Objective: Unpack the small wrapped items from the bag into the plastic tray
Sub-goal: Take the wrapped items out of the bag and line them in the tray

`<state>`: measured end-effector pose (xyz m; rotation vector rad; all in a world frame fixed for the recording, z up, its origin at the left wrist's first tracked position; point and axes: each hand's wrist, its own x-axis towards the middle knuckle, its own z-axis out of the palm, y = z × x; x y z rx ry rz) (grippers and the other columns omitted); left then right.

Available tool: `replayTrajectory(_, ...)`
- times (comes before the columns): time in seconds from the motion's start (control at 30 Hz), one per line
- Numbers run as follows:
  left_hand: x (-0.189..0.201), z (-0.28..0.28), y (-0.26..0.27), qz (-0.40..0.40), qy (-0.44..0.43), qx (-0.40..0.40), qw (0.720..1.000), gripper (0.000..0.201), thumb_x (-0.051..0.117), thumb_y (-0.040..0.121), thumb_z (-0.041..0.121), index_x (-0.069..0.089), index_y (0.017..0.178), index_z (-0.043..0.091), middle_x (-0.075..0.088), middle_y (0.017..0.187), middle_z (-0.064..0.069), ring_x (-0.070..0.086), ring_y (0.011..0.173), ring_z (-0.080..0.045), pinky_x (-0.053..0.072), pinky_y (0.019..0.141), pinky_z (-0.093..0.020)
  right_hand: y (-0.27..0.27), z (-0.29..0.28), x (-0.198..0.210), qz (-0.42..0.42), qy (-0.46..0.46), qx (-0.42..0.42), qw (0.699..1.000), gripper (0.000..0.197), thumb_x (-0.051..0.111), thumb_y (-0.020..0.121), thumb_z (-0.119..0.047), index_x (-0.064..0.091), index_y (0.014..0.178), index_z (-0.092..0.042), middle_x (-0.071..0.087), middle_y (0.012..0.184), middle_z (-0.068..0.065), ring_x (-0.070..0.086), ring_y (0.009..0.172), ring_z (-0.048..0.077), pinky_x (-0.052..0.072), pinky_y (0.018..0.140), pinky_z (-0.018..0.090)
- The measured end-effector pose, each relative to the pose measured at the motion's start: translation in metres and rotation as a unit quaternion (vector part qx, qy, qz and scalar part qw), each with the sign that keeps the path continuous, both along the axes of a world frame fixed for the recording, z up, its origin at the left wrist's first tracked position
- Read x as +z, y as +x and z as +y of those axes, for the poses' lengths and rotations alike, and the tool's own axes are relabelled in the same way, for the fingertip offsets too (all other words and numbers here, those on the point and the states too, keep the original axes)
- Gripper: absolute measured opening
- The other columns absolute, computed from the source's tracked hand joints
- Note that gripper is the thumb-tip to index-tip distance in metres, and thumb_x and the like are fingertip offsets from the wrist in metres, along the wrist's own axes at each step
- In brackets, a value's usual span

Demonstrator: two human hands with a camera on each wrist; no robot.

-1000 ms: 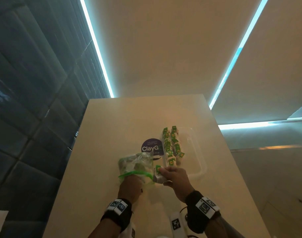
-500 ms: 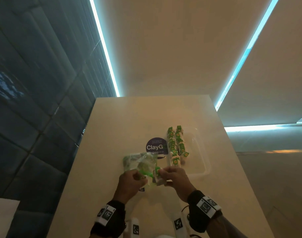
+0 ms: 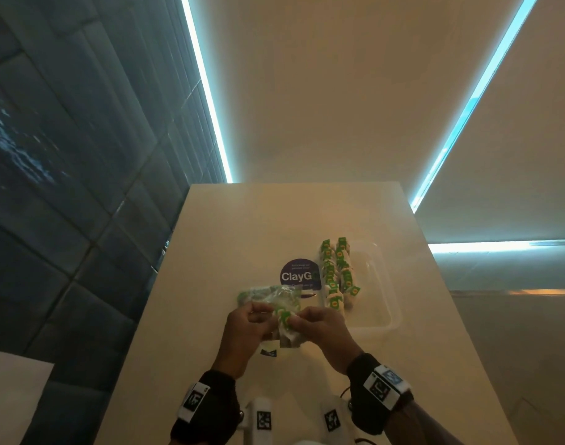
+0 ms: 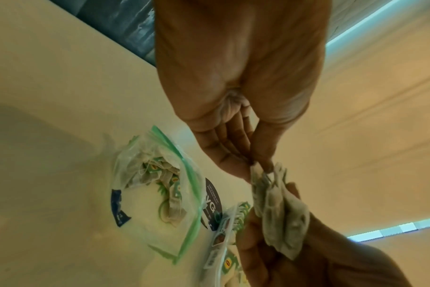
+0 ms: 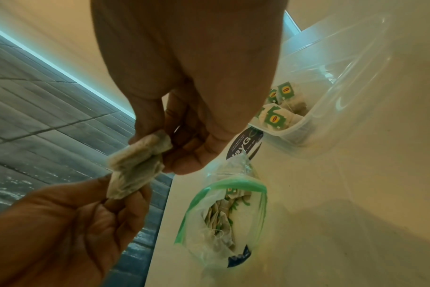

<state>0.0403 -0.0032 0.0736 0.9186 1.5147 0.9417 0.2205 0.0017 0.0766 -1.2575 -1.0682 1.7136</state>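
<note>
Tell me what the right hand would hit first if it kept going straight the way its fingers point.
Probably the left hand: the right hand points toward it, and both pinch the same tea bag between them. Depth is unclear.

round purple ClayG sticker on beige table | dark tiled wall

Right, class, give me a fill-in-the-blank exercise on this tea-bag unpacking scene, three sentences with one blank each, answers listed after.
1. The left hand and the right hand both pinch the same ____ above the table.
2. The zip bag lying on the table has a seal strip coloured ____.
3. The tea bags already unpacked lie in rows inside the clear plastic ____.

Missing words: tea bag; green; tray
</note>
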Motion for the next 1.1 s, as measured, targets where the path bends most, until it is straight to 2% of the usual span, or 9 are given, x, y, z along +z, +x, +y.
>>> replayTrajectory(0.27,0.006,-0.001,0.013,0.019,0.04,0.009,0.999,0.016,0.076,0.079,0.004,0.069,0.091,0.012,0.076,0.085,-0.009,0.074,0.079,-0.023,0.062,0.071,-0.039,-0.006,0.0,0.013,0.077,-0.04,-0.047,0.995,0.016,0.065,0.089,-0.011,0.072,0.078,-0.002,0.066,0.081,0.02,0.061,0.078,0.031,0.053,0.077,0.04)
replayTrajectory(0.4,0.01,-0.004,0.021,-0.024,0.035,0.037,0.998,0.009,0.072,0.085,0.009,0.069,0.094,0.012,0.075,0.09,-0.012,0.074,0.082,-0.025,0.061,0.072,-0.04,-0.007,0.002,0.005,0.05,-0.04,-0.094,0.993,0.025,0.067,0.088,-0.012,0.067,0.093,0.012,0.066,0.09,0.028,0.064,0.081,0.034,0.055,0.083,0.049)
replayTrajectory(0.47,0.013,-0.007,0.025,-0.044,0.017,0.034,0.998,0.012,0.072,0.086,0.016,0.069,0.097,0.011,0.075,0.09,-0.012,0.074,0.08,-0.026,0.061,0.069,-0.038,-0.008,0.002,0.0,0.03,-0.024,-0.111,0.993,0.025,0.067,0.088,-0.012,0.067,0.095,0.012,0.068,0.095,0.029,0.067,0.084,0.038,0.056,0.083,0.054)
replayTrajectory(0.53,0.013,-0.009,0.028,-0.032,-0.005,0.003,0.999,0.02,0.075,0.084,0.02,0.07,0.101,0.012,0.076,0.091,-0.009,0.074,0.08,-0.022,0.061,0.066,-0.036,-0.009,0.001,-0.002,-0.007,0.004,-0.117,0.993,0.02,0.068,0.088,-0.012,0.069,0.092,0.008,0.07,0.092,0.025,0.069,0.085,0.036,0.058,0.08,0.049)
replayTrajectory(0.63,0.01,-0.009,0.029,-0.021,-0.027,-0.013,0.999,0.024,0.074,0.084,0.021,0.072,0.104,0.008,0.076,0.09,-0.01,0.075,0.079,-0.021,0.06,0.062,-0.032,-0.012,-0.002,-0.004,-0.044,0.034,-0.122,0.991,0.015,0.069,0.087,-0.011,0.07,0.089,0.004,0.072,0.085,0.02,0.07,0.078,0.026,0.06,0.07,0.033)
replayTrajectory(0.77,0.004,-0.003,0.028,-0.001,-0.028,0.039,0.999,0.021,0.074,0.083,0.009,0.072,0.104,0.004,0.075,0.09,-0.012,0.074,0.076,-0.022,0.061,0.065,-0.031,-0.015,-0.002,-0.005,-0.045,0.024,-0.133,0.99,0.016,0.066,0.09,-0.012,0.068,0.105,-0.008,0.072,0.095,0.011,0.071,0.084,0.021,0.055,0.064,0.022)
replayTrajectory(0.93,-0.003,0.002,0.031,0.022,-0.003,0.047,0.999,0.025,0.073,0.084,0.007,0.071,0.108,0.004,0.074,0.096,-0.013,0.074,0.08,-0.021,0.062,0.069,-0.033,-0.019,-0.006,-0.005,-0.026,-0.03,-0.076,0.996,0.028,0.043,0.103,-0.021,0.068,0.104,-0.008,0.071,0.095,0.015,0.065,0.083,0.022,0.051,0.071,0.033)
replayTrajectory(1.03,-0.002,0.002,0.037,0.021,0.019,0.049,0.998,0.022,0.071,0.086,0.01,0.072,0.108,0.005,0.074,0.096,-0.012,0.074,0.083,-0.02,0.062,0.071,-0.032,-0.022,-0.008,-0.004,-0.033,-0.023,-0.079,0.996,0.032,0.039,0.105,-0.022,0.067,0.104,-0.008,0.071,0.097,0.014,0.065,0.084,0.021,0.053,0.073,0.034)
replayTrajectory(1.1,-0.002,0.0,0.04,0.024,0.029,0.042,0.998,0.023,0.071,0.086,0.013,0.072,0.109,0.006,0.075,0.097,-0.01,0.073,0.085,-0.019,0.062,0.074,-0.033,-0.023,-0.007,-0.002,-0.036,-0.014,-0.089,0.995,0.03,0.038,0.105,-0.021,0.066,0.101,-0.009,0.069,0.098,0.015,0.065,0.087,0.024,0.055,0.079,0.042)
